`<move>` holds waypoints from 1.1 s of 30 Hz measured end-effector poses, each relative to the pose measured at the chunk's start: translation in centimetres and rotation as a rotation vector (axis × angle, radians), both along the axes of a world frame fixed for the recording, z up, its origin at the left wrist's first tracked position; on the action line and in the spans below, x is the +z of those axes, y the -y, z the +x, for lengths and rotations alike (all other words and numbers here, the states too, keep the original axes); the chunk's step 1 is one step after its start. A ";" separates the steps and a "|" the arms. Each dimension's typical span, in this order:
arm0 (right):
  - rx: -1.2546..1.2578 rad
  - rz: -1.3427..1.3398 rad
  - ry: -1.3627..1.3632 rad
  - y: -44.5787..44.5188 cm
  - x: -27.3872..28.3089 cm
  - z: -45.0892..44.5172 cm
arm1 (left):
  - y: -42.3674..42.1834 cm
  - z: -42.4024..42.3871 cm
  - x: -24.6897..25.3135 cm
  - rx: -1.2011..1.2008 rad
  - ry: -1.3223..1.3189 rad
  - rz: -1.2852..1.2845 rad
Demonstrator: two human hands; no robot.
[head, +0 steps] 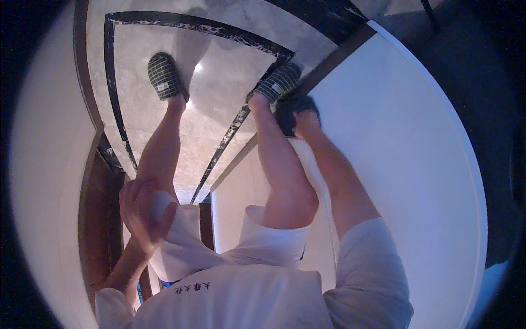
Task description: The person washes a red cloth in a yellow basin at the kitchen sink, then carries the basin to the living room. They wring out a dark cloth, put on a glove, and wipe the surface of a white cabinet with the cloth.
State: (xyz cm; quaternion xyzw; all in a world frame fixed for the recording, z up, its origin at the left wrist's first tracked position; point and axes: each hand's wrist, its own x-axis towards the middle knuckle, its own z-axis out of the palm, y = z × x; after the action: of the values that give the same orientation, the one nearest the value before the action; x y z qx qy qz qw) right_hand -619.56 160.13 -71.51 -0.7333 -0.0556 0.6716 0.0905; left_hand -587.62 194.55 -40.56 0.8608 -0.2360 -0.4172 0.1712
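At the left, my left hand (144, 209) is curled around a small pale rounded object (162, 203), in front of my left thigh. The fingers and thumb cover part of this object, so its kind is unclear. My right hand (307, 121) is stretched down beside my right shin, at the foot of the white wall. It grips a dark object (287, 115), too shadowed to name. This dark thing appears close beside my right slipper (279, 82); I cannot tell whether they touch.
I stand on a glossy light floor (222, 53) with black marbled border strips (107, 61). A checked slipper (162, 74) is on my left foot. A white wall (394, 144) with a dark baseboard (335, 61) runs along the right. Another pale wall (49, 144) rises at the left.
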 end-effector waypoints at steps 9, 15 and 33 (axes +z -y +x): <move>0.514 -0.719 0.451 19.8 -0.3 21.7 | -2.9 0.4 0.5 -0.099 -0.050 0.095; 0.478 -0.600 0.360 12.2 -5.5 16.9 | -0.3 1.6 -0.7 -0.103 -0.087 0.065; 0.306 -0.470 0.509 17.0 18.1 13.0 | -3.4 -3.9 2.3 0.005 0.072 0.101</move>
State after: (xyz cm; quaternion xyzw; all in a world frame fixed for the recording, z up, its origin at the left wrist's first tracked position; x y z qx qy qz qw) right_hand -606.54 143.18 -53.45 -0.8607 -0.0297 0.4680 -0.1984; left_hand -591.49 197.93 -38.23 0.8833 -0.2187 -0.3968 0.1199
